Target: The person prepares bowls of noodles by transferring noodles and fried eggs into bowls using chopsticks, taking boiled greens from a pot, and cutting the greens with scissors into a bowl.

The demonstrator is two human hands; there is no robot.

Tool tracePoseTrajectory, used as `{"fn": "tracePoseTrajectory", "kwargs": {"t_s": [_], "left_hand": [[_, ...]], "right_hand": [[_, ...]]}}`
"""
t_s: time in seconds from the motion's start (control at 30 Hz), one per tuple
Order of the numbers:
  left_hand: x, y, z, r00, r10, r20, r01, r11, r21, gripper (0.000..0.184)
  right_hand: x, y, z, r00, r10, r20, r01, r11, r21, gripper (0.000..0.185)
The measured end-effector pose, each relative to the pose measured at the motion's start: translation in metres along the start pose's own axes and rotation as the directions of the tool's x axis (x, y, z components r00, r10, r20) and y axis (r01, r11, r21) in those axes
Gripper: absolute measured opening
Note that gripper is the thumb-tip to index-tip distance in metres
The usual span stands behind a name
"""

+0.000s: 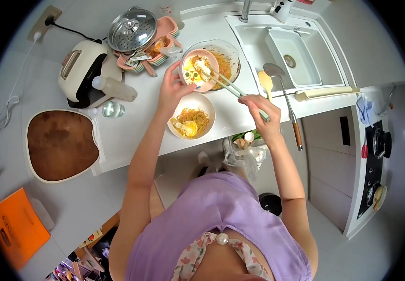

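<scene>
My left hand (173,86) grips a small pink-rimmed bowl (182,72) by its left side, tilted over the edge of a large glass bowl (234,51) of noodles. Inside the small bowl are white and orange-red food bits and a cartoon pattern. In my right hand (262,114) is a pair of pale green chopsticks (233,88), closed between the fingers, their tips in the small bowl. Just below, a white bowl (211,105) with noodles and a piece of egg stands on the white counter (141,133).
A ladle (287,96) and a wooden spatula (265,83) lie right, beside the sink (296,51). Left stand a toaster (83,70), a bottle (118,89), a glass (113,109) and stacked pink dishes (166,28) under a steel steamer lid (132,29). A brown board (62,145) lies further left.
</scene>
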State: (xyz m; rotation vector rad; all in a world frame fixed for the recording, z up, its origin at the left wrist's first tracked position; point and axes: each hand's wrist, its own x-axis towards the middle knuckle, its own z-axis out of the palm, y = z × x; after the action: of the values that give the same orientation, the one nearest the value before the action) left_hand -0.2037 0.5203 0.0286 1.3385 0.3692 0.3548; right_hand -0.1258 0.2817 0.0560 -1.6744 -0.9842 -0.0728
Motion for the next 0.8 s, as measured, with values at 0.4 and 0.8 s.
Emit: {"fn": "tracePoseTrajectory", "kwargs": {"t_s": [0.4,0.8], "left_hand": [[0.031,-0.028,0.009,0.989,0.145,0.036,-0.142,0.985,-0.094,0.08],[0.042,-0.018,0.005,0.978,0.135,0.159,-0.135,0.991,-0.008,0.078]], "right_hand": [[0.007,0.021,0.006,0.802,0.527,-0.282,-0.308,0.768,0.561,0.035],[0.009,0.029,0.006,0.758,0.633,-0.155,-0.411,0.648,0.641,0.038]]}}
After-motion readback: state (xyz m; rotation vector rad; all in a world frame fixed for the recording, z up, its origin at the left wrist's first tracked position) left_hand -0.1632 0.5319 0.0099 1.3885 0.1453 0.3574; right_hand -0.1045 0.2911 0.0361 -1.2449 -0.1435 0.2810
